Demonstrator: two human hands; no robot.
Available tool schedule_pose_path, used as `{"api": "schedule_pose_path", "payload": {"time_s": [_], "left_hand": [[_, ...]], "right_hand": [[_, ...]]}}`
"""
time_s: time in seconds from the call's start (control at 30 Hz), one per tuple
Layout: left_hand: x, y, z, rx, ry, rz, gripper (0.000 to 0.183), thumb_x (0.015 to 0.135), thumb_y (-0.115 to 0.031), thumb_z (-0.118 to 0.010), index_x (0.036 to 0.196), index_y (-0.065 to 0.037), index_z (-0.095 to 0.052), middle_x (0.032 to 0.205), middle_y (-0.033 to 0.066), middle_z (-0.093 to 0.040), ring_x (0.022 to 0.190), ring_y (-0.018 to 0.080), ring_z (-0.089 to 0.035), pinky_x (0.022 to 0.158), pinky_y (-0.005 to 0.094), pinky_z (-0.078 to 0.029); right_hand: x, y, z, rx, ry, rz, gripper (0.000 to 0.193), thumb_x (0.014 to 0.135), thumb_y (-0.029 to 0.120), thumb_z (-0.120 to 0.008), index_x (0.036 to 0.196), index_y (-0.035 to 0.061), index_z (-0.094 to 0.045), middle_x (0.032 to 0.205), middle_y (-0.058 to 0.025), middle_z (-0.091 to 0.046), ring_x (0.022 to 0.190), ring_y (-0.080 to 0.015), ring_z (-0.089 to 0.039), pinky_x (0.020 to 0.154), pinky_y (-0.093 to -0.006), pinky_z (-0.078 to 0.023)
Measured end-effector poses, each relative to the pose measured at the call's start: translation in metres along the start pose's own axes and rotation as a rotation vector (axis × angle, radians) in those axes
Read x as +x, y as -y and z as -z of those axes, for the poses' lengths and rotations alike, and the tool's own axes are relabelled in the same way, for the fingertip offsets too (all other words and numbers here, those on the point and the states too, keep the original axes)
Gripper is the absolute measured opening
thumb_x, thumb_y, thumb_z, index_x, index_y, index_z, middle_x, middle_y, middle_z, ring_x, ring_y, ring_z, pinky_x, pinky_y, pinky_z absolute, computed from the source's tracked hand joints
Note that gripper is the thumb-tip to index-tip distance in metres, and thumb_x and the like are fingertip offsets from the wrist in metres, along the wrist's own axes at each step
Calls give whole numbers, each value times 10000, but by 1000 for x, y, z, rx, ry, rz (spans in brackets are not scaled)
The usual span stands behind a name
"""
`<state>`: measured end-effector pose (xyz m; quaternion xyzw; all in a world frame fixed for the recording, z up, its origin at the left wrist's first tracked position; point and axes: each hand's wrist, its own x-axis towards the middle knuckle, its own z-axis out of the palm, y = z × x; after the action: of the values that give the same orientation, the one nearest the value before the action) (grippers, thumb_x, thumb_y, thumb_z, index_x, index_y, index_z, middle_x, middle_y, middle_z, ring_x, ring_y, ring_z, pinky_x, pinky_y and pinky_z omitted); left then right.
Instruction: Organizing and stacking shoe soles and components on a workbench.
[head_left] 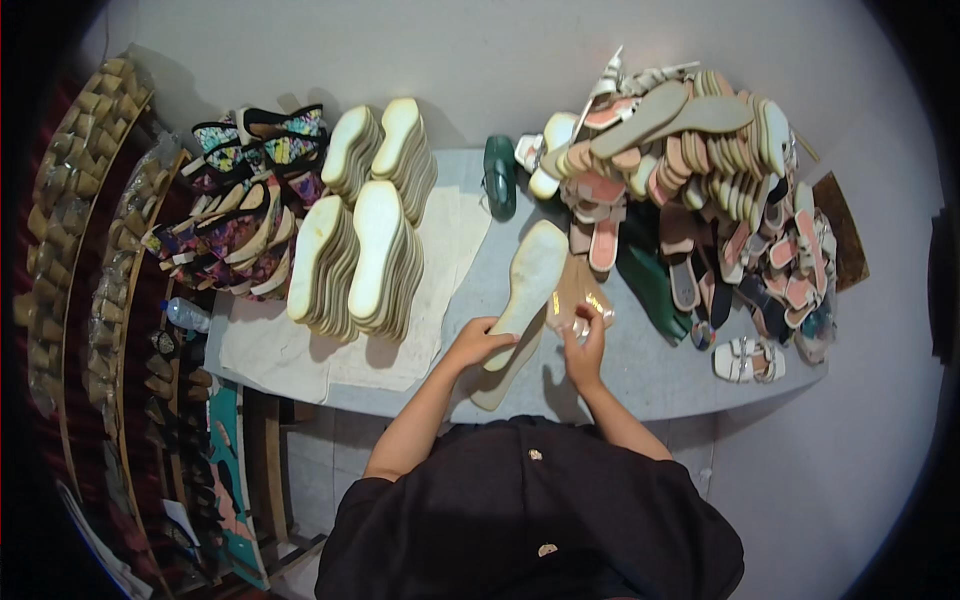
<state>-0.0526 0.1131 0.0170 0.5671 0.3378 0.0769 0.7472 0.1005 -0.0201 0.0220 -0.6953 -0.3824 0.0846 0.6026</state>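
My left hand (483,343) grips a cream shoe sole (537,262) by its narrower end, thumb on top. The sole is tilted with its broad end away from me. Beneath it a second, greyer sole (508,378) shows partly, its end toward the table's near edge. My right hand (585,343) is to the right of the sole, thumb and forefinger bent together at the lower edge of a tan sheet (575,283) with shiny gold marks. A small glossy bit shows by those fingertips; what they pinch is too small to name.
Stacks of cream soles (378,250) stand on white paper (450,235) at left. Patterned wedge shoes (245,215) are beyond them. A dark green shoe form (499,178) lies at the back. Sandals and soles (700,150) pile up at right; a white sandal (749,360) lies near the edge.
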Motion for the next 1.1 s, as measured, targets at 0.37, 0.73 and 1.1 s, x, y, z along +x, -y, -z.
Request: {"api": "schedule_pose_path", "payload": {"time_s": [0.37,0.73,1.1], "left_hand": [[-44,64,-40,1059,-378,-139,854,605,-367,-753,1278,-25,-354,1113,199,-478,1030,349,-471,840,421,-414],[-19,77,-25,927,-398,-247,664,643,-207,-660,1226,-28,-397,1054,200,-474,989,356,-467,822,433,-433],[24,55,13,877,-524,-178,933,681,-435,-690,1302,110,-258,1098,255,-481,1025,372,-480,884,408,-405]], "right_hand": [[-36,-35,-15,69,-108,-265,330,741,40,-567,1059,-6,-490,1013,-125,-522,920,-212,-496,838,-323,-405],[57,-22,-30,46,-99,-108,351,715,85,-569,1045,-4,-489,1006,-124,-524,900,-223,-498,814,-322,-409],[280,30,-15,-745,-434,-338,669,693,377,-612,1306,336,-346,1295,-238,-298,1239,-375,-217,974,-591,-144]]}}
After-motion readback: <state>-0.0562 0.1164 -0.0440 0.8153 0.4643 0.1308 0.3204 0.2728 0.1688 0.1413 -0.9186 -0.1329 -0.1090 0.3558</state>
